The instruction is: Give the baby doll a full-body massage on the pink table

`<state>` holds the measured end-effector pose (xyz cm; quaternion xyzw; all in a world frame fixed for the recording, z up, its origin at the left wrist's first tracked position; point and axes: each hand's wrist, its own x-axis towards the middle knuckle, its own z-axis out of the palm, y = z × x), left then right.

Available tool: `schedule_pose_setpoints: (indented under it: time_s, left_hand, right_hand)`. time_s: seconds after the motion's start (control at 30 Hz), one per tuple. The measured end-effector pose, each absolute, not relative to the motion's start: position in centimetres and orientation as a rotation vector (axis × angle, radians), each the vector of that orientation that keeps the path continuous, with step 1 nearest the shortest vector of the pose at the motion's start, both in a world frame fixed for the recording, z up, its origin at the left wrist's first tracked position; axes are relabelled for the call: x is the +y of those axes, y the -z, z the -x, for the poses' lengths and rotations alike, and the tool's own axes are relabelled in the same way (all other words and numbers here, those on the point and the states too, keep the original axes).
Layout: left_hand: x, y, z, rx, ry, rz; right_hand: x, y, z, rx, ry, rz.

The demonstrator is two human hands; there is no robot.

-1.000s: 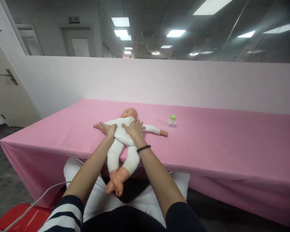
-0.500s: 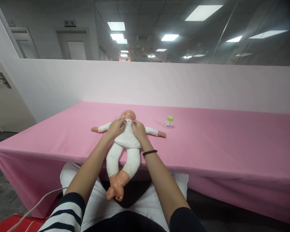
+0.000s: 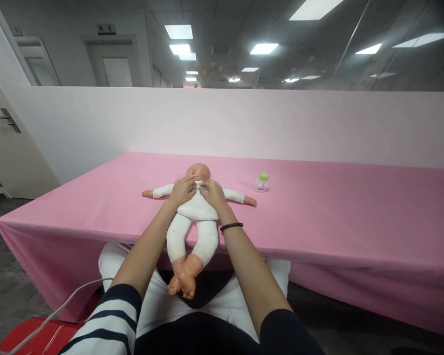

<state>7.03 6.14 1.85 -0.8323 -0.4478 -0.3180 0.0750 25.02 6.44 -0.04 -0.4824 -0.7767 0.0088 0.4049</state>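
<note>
A baby doll [image 3: 198, 209] with a white cloth body lies on its back on the pink-covered table, its arms spread and its crossed feet hanging over the front edge. My left hand [image 3: 182, 191] is at the doll's upper chest, just below the neck, its fingers bent and pressed together on the white fabric. Opposite it, my right hand [image 3: 213, 193] pinches at the same neckline. A small white gathered bit of cloth or tie shows between the fingertips; its detail is too small to tell.
A small clear jar with a green lid [image 3: 262, 182] stands right of the doll's hand. The pink tablecloth [image 3: 336, 212] reaches a white wall [image 3: 281, 123] behind. A red seat [image 3: 40, 337] and a pale cable are at lower left.
The camera view has shifted slightly. Both hands remain at the doll's neckline, with the fingers slightly changed in pose and more of the gathered white bit showing between them.
</note>
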Motion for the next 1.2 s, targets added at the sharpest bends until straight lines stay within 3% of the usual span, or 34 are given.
schedule_pose_setpoints:
  time_s: [0.33, 0.5, 0.87, 1.03, 1.2]
  left_hand:
    - [6.3, -1.7, -7.0, -1.228, 0.964, 2.552]
    - [4.5, -2.4, -6.2, -1.152, 1.062, 2.675]
    - [3.6, -3.4, -6.6, -1.320, 0.826, 2.709]
    - [3.0, -3.4, -6.5, -1.171, 1.001, 2.647]
    - [2.3, -3.4, -5.9, -1.182, 1.138, 2.884]
  right_hand:
    - [5.5, -0.9, -24.2, -1.989, 0.065, 1.242]
    - [3.9, -1.5, -24.2, -1.976, -0.095, 1.170]
    - [3.7, -1.7, -23.9, -2.057, -0.177, 1.260]
    - [2.6, -2.3, -24.2, -2.018, -0.118, 1.175]
    - [1.4, -2.7, -25.0, -1.983, -0.274, 1.101]
